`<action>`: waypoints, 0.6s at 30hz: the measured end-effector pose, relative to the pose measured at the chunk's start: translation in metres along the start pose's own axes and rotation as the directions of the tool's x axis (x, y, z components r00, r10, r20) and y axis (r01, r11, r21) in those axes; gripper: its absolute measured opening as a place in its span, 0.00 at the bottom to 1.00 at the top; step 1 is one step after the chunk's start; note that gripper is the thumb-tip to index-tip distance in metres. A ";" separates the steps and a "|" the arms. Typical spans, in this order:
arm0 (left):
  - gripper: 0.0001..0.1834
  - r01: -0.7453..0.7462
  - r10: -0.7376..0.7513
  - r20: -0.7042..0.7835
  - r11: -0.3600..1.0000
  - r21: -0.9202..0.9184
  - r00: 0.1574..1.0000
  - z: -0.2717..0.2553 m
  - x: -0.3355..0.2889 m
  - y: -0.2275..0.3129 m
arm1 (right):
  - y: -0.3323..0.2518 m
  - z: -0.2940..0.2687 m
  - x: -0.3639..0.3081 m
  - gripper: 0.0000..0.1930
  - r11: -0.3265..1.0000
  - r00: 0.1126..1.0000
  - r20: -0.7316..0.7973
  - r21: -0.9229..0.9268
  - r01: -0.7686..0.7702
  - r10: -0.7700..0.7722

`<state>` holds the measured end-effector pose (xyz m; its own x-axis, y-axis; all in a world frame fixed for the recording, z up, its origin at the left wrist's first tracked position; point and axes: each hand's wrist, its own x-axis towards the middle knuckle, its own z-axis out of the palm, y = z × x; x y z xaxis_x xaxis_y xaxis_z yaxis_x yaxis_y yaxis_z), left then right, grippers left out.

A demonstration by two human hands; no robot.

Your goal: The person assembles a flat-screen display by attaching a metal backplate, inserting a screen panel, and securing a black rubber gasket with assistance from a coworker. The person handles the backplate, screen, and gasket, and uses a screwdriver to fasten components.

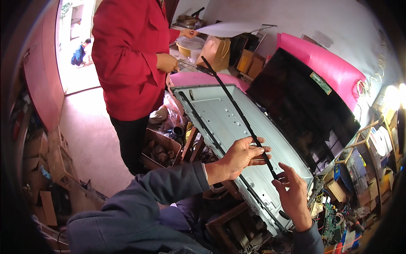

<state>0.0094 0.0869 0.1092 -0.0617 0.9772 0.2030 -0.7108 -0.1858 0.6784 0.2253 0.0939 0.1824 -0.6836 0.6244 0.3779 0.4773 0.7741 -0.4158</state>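
A long, thin black strip (231,101) slants across the middle of the view, raised over a light grey metal TV back panel (220,106). My left hand (239,158) grips the strip toward its lower end, between thumb and fingers. Just below, my right hand (292,192) has its thumb and fingertips around the strip's lower end. A second black strip (202,122) lies along the panel's left side. Beyond the panel's right side rests a large black TV screen (304,110), with a small green circuit board (320,83) on its upper edge.
A person in a red jacket (127,55) stands at the far left of the panel, holding a translucent white sheet (224,28). Pink foam (325,63) lies behind the screen. Boxes (160,148) and wires crowd below. Tools and circuit boards (330,220) fill the right. Another person (78,54) crouches outside.
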 end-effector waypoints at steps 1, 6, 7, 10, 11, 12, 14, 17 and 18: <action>0.14 -0.007 0.007 0.001 1.000 -0.002 1.000 0.001 -0.001 -0.001 | 0.004 0.004 0.000 0.22 0.998 0.998 0.002 0.039 -0.056 0.056; 0.25 -0.070 0.072 -0.008 0.983 0.170 0.997 0.007 -0.007 0.000 | 0.012 0.007 0.004 0.13 0.998 0.992 -0.109 0.036 -0.058 0.061; 0.29 -0.126 0.134 -0.017 0.965 0.231 0.991 0.011 -0.016 -0.003 | 0.019 0.003 0.008 0.13 0.998 0.991 -0.137 -0.057 -0.009 0.001; 0.39 -0.212 0.130 0.202 0.856 0.470 0.971 0.014 -0.064 -0.004 | 0.045 -0.008 0.018 0.13 0.985 0.974 -0.215 -0.170 0.027 -0.064; 0.30 -0.119 -0.024 0.284 0.873 0.474 0.958 0.005 -0.083 -0.020 | 0.058 -0.011 0.022 0.13 0.988 0.974 -0.222 -0.153 -0.001 -0.033; 0.14 -0.213 -0.016 0.406 0.832 0.512 0.914 0.008 -0.103 -0.019 | 0.071 -0.012 0.025 0.13 0.990 0.974 -0.225 -0.140 -0.034 0.002; 0.17 -0.166 -0.326 0.628 0.787 0.594 0.707 -0.027 -0.120 -0.052 | 0.091 -0.012 0.036 0.13 0.992 0.980 -0.194 -0.115 -0.058 0.035; 0.26 -0.142 -0.655 0.584 0.599 0.788 0.479 -0.085 -0.143 -0.119 | 0.122 -0.004 0.054 0.13 0.984 0.982 -0.182 -0.177 0.012 -0.045; 0.26 -0.217 -0.568 0.610 0.608 0.764 0.553 -0.098 -0.149 -0.127 | 0.127 -0.003 0.059 0.12 0.978 0.982 -0.178 -0.210 0.019 -0.057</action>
<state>0.0402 -0.0255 -0.0759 0.7969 0.5834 0.1572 0.1162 -0.4033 0.9077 0.2472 0.2300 0.1545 -0.6009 0.5874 0.5421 0.5692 0.7906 -0.2258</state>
